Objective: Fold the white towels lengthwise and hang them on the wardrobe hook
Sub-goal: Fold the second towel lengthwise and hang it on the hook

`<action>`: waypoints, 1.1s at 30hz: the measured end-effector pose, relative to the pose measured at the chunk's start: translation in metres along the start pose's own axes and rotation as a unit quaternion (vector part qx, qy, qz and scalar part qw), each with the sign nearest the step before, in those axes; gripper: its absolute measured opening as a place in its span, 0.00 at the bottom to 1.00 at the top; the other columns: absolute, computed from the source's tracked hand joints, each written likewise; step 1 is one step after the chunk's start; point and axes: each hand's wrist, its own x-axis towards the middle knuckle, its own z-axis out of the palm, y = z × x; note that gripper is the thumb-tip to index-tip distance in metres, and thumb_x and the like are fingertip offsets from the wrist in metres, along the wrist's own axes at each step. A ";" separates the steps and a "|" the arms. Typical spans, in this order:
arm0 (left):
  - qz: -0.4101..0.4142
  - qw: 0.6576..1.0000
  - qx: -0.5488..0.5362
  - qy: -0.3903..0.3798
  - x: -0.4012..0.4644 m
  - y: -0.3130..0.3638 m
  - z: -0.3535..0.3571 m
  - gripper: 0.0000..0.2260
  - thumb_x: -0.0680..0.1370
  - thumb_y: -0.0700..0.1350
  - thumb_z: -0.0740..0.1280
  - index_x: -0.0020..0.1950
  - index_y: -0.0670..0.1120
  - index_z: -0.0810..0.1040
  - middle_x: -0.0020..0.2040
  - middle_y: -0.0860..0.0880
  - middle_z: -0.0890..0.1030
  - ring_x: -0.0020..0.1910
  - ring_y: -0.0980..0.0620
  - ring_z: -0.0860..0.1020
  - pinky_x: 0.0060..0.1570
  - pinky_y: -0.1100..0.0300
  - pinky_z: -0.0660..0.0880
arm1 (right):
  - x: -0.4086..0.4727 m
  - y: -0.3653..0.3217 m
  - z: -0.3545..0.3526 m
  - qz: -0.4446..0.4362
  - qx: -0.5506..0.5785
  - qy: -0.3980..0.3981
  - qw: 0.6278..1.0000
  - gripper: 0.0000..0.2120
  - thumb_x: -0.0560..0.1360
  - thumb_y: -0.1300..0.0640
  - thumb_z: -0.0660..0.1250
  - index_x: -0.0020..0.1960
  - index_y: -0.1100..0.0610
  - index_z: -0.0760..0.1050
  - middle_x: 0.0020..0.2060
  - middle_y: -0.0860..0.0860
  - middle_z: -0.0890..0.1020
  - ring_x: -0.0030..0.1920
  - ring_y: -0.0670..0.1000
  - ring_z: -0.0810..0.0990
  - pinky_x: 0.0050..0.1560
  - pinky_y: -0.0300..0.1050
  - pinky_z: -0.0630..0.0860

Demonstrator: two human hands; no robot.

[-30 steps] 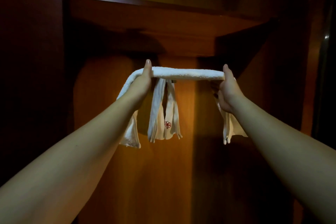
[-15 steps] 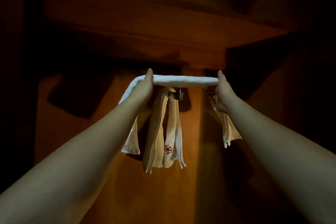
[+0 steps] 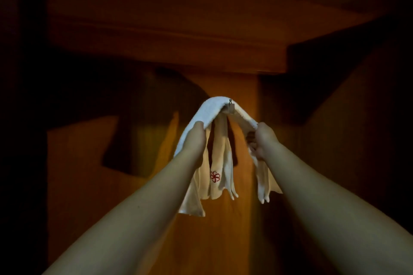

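Left hand [image 3: 194, 138] and right hand [image 3: 261, 140] each grip folded white towel [image 3: 211, 109]; long axis spans between them, middle draped over hook [image 3: 230, 105] above, equally near.

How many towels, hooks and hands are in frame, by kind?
White towels: 2, the towel in both hands and the red-logo towel hanging on the hook
Hooks: 1
Hands: 2, left hand, right hand
Total: 5
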 end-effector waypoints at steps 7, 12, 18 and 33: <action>-0.076 0.995 -0.044 -0.039 -0.013 -0.020 0.012 0.13 0.79 0.46 0.59 0.48 0.42 0.80 0.34 0.46 0.82 0.36 0.48 0.77 0.33 0.59 0.69 | -0.018 0.023 0.017 0.140 -0.123 -0.148 0.971 0.15 0.77 0.51 0.52 0.35 0.55 0.66 0.25 0.50 0.64 0.28 0.49 0.56 0.36 0.45 0.58; -0.186 0.978 0.055 -0.077 -0.012 -0.030 -0.001 0.26 0.82 0.58 0.52 0.51 0.38 0.80 0.45 0.43 0.80 0.35 0.47 0.73 0.42 0.56 0.68 | -0.024 0.031 0.010 0.158 -0.188 -0.194 0.950 0.31 0.81 0.38 0.50 0.44 0.63 0.77 0.37 0.59 0.79 0.38 0.56 0.76 0.40 0.47 0.73; -0.232 0.922 0.258 -0.173 -0.034 -0.049 -0.043 0.22 0.83 0.50 0.53 0.51 0.37 0.81 0.46 0.41 0.85 0.45 0.43 0.82 0.48 0.55 0.74 | -0.054 0.049 -0.011 0.165 -0.299 -0.169 0.925 0.22 0.83 0.44 0.59 0.46 0.63 0.75 0.40 0.59 0.84 0.26 0.55 0.84 0.17 0.35 0.70; -0.011 0.871 0.490 -0.028 -0.146 -0.085 -0.075 0.17 0.82 0.50 0.60 0.58 0.39 0.79 0.50 0.40 0.82 0.48 0.41 0.81 0.41 0.55 0.73 | -0.149 0.097 -0.102 -0.029 -0.552 -0.122 0.825 0.19 0.81 0.43 0.61 0.58 0.58 0.78 0.51 0.55 0.82 0.43 0.52 0.78 0.35 0.42 0.70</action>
